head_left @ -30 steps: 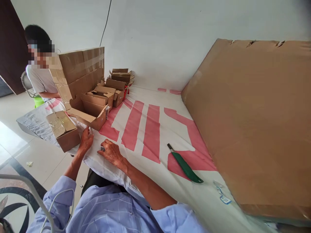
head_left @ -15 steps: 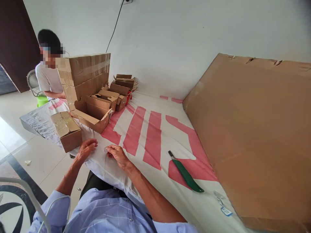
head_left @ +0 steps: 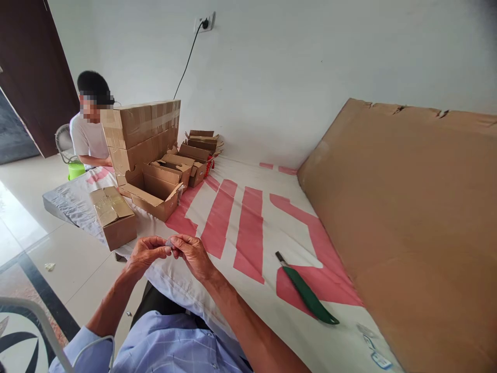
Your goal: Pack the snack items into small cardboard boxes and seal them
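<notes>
While pinched: small piece (head_left: 169, 242) between both hands (head_left: 171, 254).

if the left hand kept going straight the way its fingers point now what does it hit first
The left hand points right, at the right hand. It would first meet the small grey item pinched between both hands' fingertips, then the right hand's fingers. They already touch or nearly touch; depth is unclear.

Open mattress (head_left: 248, 217) is lying ahead. A green knife (head_left: 308, 296) is sitting near right, a big cardboard sheet (head_left: 407, 217) is blocking the right, and taped box (head_left: 114, 216) and open cartons (head_left: 155, 189) are crowding far left.
</notes>
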{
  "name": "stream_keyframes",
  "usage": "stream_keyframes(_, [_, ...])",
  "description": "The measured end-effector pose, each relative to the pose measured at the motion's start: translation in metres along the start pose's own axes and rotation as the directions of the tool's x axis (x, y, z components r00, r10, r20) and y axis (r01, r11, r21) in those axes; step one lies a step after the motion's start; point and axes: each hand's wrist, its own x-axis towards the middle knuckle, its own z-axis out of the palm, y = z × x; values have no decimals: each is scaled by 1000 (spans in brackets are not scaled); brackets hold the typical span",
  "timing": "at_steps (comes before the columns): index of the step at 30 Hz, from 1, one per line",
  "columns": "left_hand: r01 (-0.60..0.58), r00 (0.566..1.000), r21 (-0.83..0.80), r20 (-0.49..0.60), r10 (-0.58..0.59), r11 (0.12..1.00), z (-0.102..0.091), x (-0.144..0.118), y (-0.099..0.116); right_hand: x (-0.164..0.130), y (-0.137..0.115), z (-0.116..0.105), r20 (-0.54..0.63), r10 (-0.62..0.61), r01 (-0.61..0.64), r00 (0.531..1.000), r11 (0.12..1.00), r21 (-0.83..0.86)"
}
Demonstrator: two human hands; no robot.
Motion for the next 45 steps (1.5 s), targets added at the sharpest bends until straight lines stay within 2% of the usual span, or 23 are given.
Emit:
stream_keyframes(9, [-93,992,57,-80,98,994,-4,-7,14,4,-9,10,58,14,-17,998,998,52])
stream_keyframes(21, [-131,987,163,-75,145,978,-16,-19,45,10,-16,29,165,11,-22,986,998,59])
stream_keyframes(24, [-134,986,221,-68,152,966,-26,-20,59,13,-19,33,173,4,-15,985,998,65])
stream_keyframes(27, [-143,971,293,-143,192,945,-54,-13,81,21,-15,31,140,-7,4,990,1000,21])
stream_keyframes(31, [-151,892,464,-317,323,873,-123,20,119,35,7,15,72,-5,16,997,987,-157])
stream_keyframes(34, [-13,825,613,-439,355,790,-177,61,141,42,32,0,37,15,-5,999,965,-263])
stream_keyframes(36, [102,800,641,-507,321,761,-204,92,148,42,48,-7,19,30,-23,999,955,-296])
stream_keyframes(39, [195,789,639,-553,268,744,-231,139,148,40,65,-15,38,31,-17,999,941,-339])
stream_keyframes(45, [371,770,594,-627,121,714,-257,214,136,37,77,-26,91,-2,37,996,926,-377])
